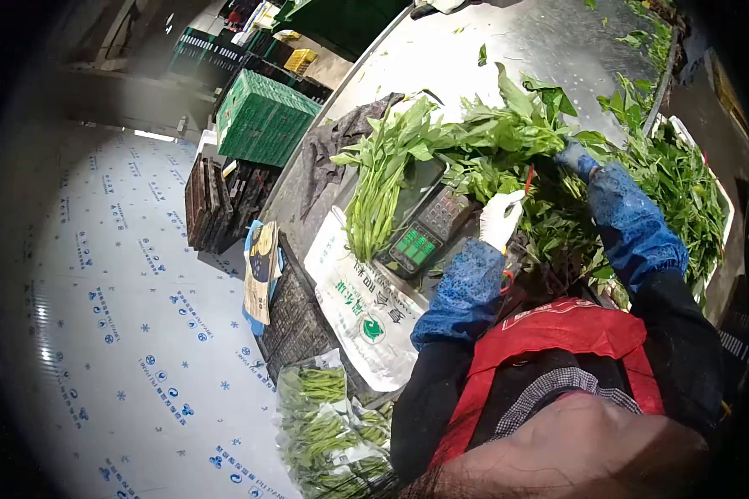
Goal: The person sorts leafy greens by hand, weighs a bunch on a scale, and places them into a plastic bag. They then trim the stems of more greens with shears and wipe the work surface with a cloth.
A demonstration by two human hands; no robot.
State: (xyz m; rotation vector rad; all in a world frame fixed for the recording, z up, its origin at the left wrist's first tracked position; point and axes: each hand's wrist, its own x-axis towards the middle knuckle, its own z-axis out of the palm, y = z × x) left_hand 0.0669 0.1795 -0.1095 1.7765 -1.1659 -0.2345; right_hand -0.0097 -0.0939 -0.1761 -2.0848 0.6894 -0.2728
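Hands in gloves work over a metal table (474, 33) covered with leafy greens. The left hand (501, 218), in a white glove, is curled around some stems beside the scale (429, 229), near the table's front edge; its forearm in a blue sleeve cover is bent upward from the elbow. The right hand (574, 158), in a blue glove, is pushed into the pile of greens (558, 191), and leaves hide its fingers, so I cannot tell if it grips anything. Its arm, also in a blue sleeve cover, reaches forward from the shoulder.

A bundle of greens (383, 187) lies across the scale platform, with stems pointing to the front edge and leaves to the middle of the table. The far part of the table is mostly bare metal with some loose leaves. The right edge is crowded: more greens (682, 191) fill a tray there.

A printed white bag (362, 308) hangs over the front edge below the scale. A dark cloth (341, 137) lies at the left edge. Beyond that edge stand a green crate (262, 121) and dark crates (212, 204); packed greens in plastic bags (333, 432) are on the floor below.
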